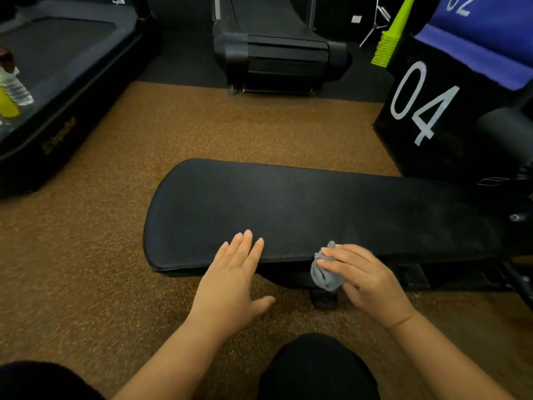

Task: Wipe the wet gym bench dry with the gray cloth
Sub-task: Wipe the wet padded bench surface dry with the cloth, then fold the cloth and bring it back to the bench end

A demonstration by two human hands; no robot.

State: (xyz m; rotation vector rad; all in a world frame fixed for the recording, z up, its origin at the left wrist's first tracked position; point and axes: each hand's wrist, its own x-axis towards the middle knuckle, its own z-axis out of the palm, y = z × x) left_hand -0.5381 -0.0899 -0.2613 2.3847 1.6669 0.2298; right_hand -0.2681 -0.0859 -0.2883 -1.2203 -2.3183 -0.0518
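Gray cloth (326,274) is bunched at the near edge of the black padded desk (317,209) and is gripped by the curled fingers of the right hand (366,278). The left hand (233,281) is laid just beside it with straight, relaxed fingers, their tips resting on the pad's near edge, nothing held. Brown speckled floor (144,157) is seen around the desk. A black box marked "04" (427,111) is placed behind the desk's right end, stacked green cones (389,39) beyond it. Treadmills (277,53) are seen farther back, and bottles (13,88) at far left.
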